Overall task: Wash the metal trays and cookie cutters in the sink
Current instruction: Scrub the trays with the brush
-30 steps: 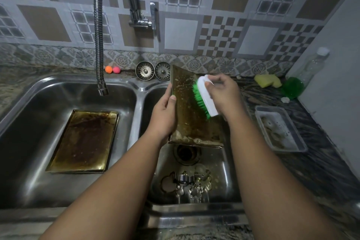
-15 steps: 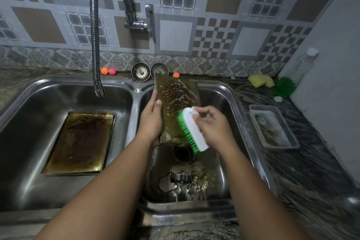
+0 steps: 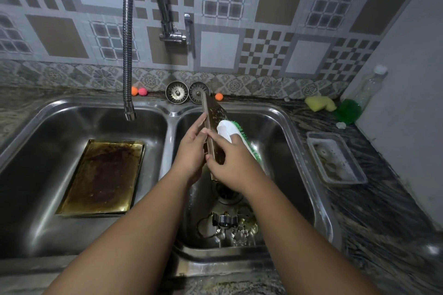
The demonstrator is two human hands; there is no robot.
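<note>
Over the right sink basin (image 3: 282,141) my left hand (image 3: 191,151) holds a soapy metal tray (image 3: 212,112) upright by its left edge, turned almost edge-on to me. My right hand (image 3: 230,163) grips a white scrub brush with green bristles (image 3: 227,130), and its thumb also lies across the tray's near edge. A second, stained tray (image 3: 100,175) lies flat in the left basin (image 3: 48,151). Several metal cookie cutters (image 3: 230,225) sit in a pile on the right basin's floor, near the drain (image 3: 226,193).
A flexible faucet hose (image 3: 127,55) hangs over the left basin. Two sink strainers (image 3: 176,92) and small coloured balls (image 3: 141,91) sit on the back ledge. On the right counter are a plastic container (image 3: 335,158), a yellow sponge (image 3: 320,103) and a bottle with green liquid (image 3: 359,98).
The tray has been turned from facing me to nearly edge-on. My right hand with the brush has moved from scrubbing the tray's face to its right side, thumb now on the tray's edge.
</note>
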